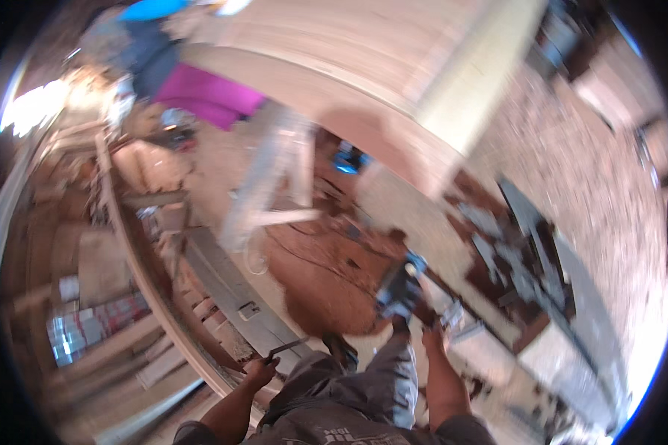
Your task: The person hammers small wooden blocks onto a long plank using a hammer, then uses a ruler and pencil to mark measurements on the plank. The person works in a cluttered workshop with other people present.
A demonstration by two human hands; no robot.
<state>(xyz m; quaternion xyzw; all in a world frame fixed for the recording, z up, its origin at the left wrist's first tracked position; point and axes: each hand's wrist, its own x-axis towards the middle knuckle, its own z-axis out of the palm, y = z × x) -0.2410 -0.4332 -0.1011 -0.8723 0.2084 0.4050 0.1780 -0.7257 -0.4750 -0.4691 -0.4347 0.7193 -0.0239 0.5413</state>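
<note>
- Slim dark tool [293, 344] is on the person's side of the pale wooden panel [349, 44], well apart from it, its free end pointing right and slightly toward the panel.
- Left hand [260, 370] is closed around the near end of the slim dark tool, well short of the panel's near edge.
- Right hand [433, 337] is low at the person's side, on the near side of the panel and roughly in line with its near corner; blur hides its fingers, so I cannot tell whether it grips anything.
- Dark shape with a blue edge [399, 291] lies between the panel and the right hand, too smeared to name.
- Pale trestle [302, 167] stands at the panel's near left edge.
- Magenta cloth [208, 96] shows just beside the panel's left end.
- Bright blue object [346, 159] is low, just past the panel's near edge.
- Reddish-brown patch [319, 282] spreads over the ground between the panel and the person.
- Grey flat pieces [523, 208] lie to the right of the panel's near corner.
- Stacked timber [104, 267] fills the area well left of the panel, nearer the person.
</note>
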